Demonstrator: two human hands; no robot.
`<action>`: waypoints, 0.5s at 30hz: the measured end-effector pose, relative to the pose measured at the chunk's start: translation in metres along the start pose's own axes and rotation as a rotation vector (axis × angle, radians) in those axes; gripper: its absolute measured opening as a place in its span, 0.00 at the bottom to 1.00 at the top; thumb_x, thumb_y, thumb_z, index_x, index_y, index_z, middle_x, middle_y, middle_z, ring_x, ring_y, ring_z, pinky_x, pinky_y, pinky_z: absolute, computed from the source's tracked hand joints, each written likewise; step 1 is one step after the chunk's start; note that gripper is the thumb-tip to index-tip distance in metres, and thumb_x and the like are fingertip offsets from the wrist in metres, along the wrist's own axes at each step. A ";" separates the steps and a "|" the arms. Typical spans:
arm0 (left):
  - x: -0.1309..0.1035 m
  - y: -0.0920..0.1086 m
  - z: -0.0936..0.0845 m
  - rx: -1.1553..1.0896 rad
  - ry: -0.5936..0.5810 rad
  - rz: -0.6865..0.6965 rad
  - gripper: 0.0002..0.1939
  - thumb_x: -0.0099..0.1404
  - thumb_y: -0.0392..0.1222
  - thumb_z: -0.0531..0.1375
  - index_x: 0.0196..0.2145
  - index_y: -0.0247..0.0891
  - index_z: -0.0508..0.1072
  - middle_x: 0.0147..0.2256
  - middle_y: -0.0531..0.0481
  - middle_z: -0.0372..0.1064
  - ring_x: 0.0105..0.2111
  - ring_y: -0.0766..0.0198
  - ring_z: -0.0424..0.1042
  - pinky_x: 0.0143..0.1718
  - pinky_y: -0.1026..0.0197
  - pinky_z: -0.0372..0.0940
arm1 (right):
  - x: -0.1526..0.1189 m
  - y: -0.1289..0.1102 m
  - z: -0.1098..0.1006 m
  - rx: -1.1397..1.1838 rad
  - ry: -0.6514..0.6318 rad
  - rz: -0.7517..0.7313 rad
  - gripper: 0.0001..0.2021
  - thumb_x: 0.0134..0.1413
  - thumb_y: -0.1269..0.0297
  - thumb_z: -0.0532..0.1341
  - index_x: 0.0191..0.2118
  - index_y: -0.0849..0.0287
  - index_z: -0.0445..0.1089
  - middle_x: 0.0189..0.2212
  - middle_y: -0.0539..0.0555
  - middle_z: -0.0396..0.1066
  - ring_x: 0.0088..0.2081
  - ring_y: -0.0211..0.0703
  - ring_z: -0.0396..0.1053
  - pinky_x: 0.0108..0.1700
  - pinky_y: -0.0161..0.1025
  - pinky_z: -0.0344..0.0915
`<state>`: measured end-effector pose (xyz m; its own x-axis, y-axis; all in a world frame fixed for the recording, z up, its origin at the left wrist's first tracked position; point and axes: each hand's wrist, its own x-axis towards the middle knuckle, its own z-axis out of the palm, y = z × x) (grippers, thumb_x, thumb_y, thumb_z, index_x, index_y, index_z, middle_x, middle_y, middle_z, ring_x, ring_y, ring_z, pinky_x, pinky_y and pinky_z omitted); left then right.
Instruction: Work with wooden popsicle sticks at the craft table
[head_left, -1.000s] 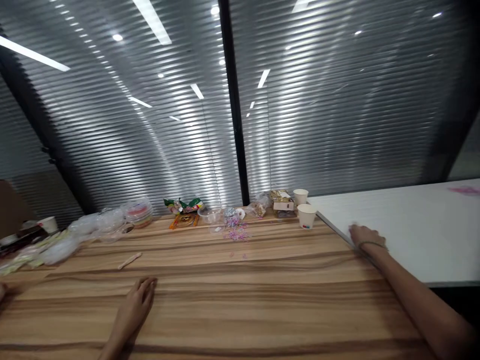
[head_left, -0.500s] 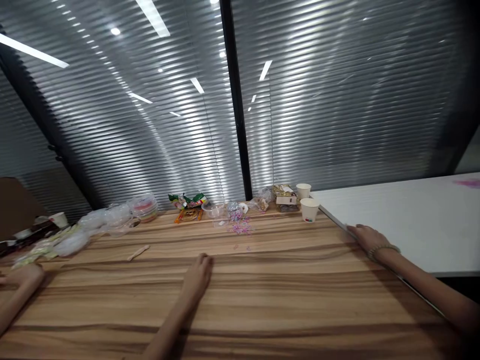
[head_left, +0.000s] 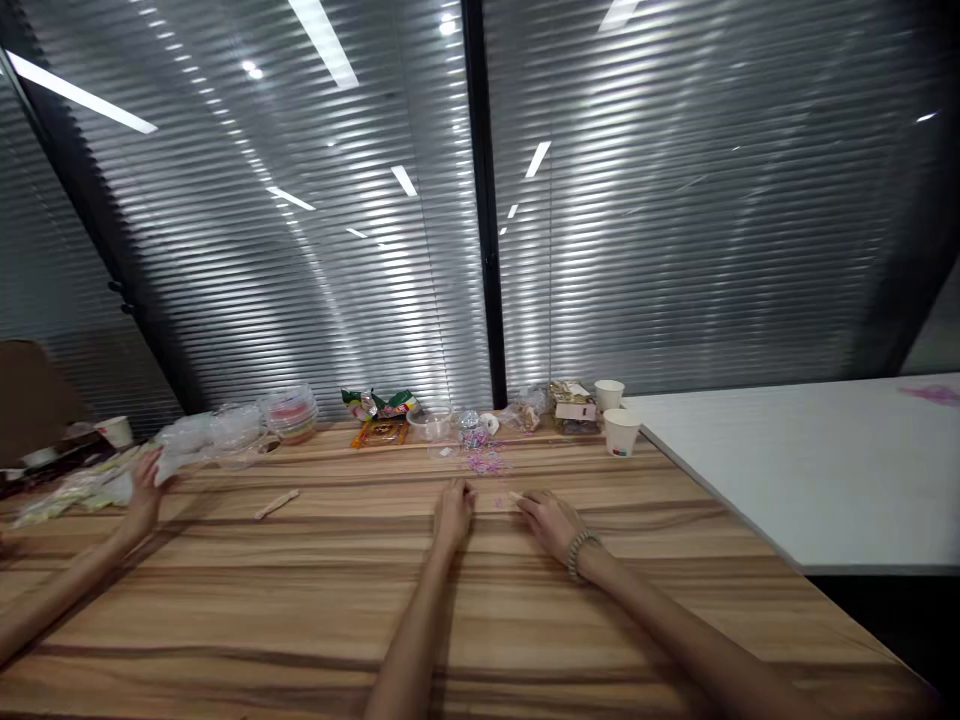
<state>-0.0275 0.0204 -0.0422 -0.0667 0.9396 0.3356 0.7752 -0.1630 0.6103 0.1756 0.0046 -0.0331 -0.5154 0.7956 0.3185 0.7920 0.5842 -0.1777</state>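
Observation:
My left hand (head_left: 454,512) rests on the wooden table (head_left: 300,600), its fingers curled together near small pink and purple pieces (head_left: 486,462); whatever it may hold is hidden. To its right is my right hand (head_left: 551,522), with a beaded bracelet on the wrist. Its fingers are pinched on a small pale thing at the fingertips, too small to name. The two hands are apart. Beyond them stand clear plastic containers (head_left: 430,425) and a paper cup (head_left: 621,432).
Another person's hand (head_left: 145,487) reaches in at the left, near plastic bags. A pale twisted strip (head_left: 277,503) lies on the wood. Stacked round tubs (head_left: 290,414), snack packets (head_left: 382,431) and a box (head_left: 574,410) line the back. A white table (head_left: 795,470) adjoins at right.
My right hand has moved left from the table's right edge to the middle. My left hand has shifted right and forward. The other person's hand has reached further forward.

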 end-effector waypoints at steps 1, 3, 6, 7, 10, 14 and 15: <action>0.001 -0.003 0.001 -0.032 0.005 -0.005 0.05 0.59 0.35 0.52 0.29 0.36 0.67 0.32 0.45 0.67 0.35 0.60 0.65 0.37 0.62 0.56 | 0.004 -0.003 0.002 0.007 0.003 0.017 0.16 0.53 0.74 0.50 0.45 0.60 0.68 0.40 0.58 0.70 0.42 0.45 0.65 0.43 0.37 0.60; 0.005 -0.008 0.002 -0.108 0.006 -0.013 0.05 0.59 0.35 0.53 0.28 0.36 0.67 0.30 0.47 0.68 0.32 0.62 0.66 0.35 0.63 0.56 | 0.006 -0.001 0.006 0.055 0.014 0.005 0.14 0.54 0.74 0.49 0.42 0.61 0.70 0.40 0.58 0.70 0.43 0.45 0.65 0.45 0.37 0.59; 0.009 -0.013 0.005 -0.258 -0.001 -0.019 0.05 0.57 0.37 0.55 0.26 0.36 0.68 0.26 0.50 0.68 0.28 0.64 0.66 0.32 0.65 0.57 | -0.001 0.008 0.008 0.186 0.060 -0.069 0.14 0.56 0.73 0.48 0.42 0.61 0.69 0.40 0.56 0.70 0.43 0.42 0.65 0.47 0.36 0.58; 0.010 -0.013 0.006 -0.315 0.006 -0.026 0.05 0.56 0.38 0.55 0.25 0.36 0.68 0.25 0.50 0.68 0.28 0.64 0.66 0.31 0.65 0.57 | -0.003 0.011 0.008 0.221 0.083 -0.074 0.14 0.56 0.72 0.48 0.42 0.60 0.68 0.40 0.56 0.70 0.43 0.42 0.65 0.47 0.36 0.57; 0.012 -0.011 0.011 -0.495 0.046 -0.070 0.08 0.55 0.43 0.56 0.28 0.34 0.69 0.24 0.50 0.67 0.24 0.66 0.65 0.28 0.66 0.58 | -0.005 0.015 0.006 0.219 0.148 0.014 0.14 0.56 0.67 0.51 0.48 0.61 0.64 0.43 0.58 0.68 0.45 0.44 0.64 0.47 0.39 0.57; 0.008 0.001 0.020 -0.715 0.049 -0.129 0.16 0.50 0.47 0.62 0.33 0.33 0.70 0.25 0.49 0.69 0.23 0.66 0.67 0.27 0.64 0.62 | 0.002 0.011 0.005 0.053 0.049 0.059 0.12 0.56 0.65 0.52 0.43 0.62 0.67 0.43 0.60 0.68 0.46 0.49 0.63 0.47 0.42 0.57; 0.006 0.005 0.023 -0.759 0.042 -0.142 0.17 0.48 0.48 0.63 0.33 0.32 0.71 0.25 0.48 0.69 0.24 0.65 0.68 0.28 0.63 0.63 | 0.004 0.009 0.005 0.008 0.017 0.041 0.11 0.56 0.67 0.51 0.41 0.61 0.68 0.41 0.60 0.69 0.45 0.49 0.64 0.46 0.42 0.57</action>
<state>-0.0097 0.0321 -0.0532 -0.1691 0.9571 0.2355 0.1158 -0.2180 0.9690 0.1789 0.0142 -0.0380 -0.4773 0.8159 0.3265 0.8093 0.5528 -0.1984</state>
